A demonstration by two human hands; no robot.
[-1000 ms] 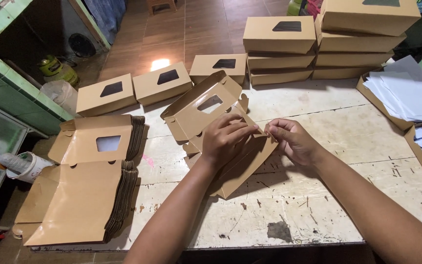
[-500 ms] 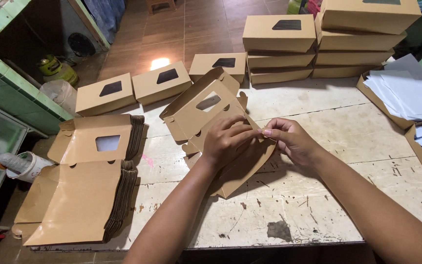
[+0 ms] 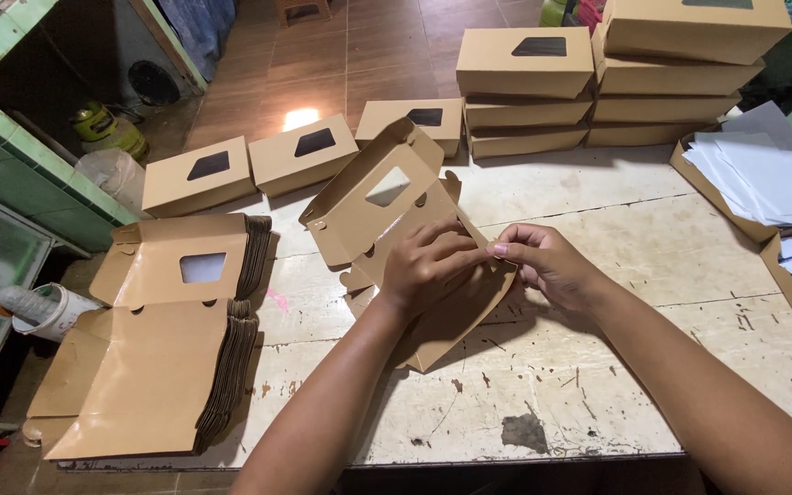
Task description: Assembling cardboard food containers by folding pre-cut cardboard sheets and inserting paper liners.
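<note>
Two hands, left [image 3: 433, 266] and right [image 3: 547, 266], grip one unfolded box blank [image 3: 387, 206]; roughly nine finished boxes [image 3: 524, 62] behind.

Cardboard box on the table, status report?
Both hands, left and right, pinching the half-folded box, lid up. Flat stack alongside. Nothing in the way.
</note>
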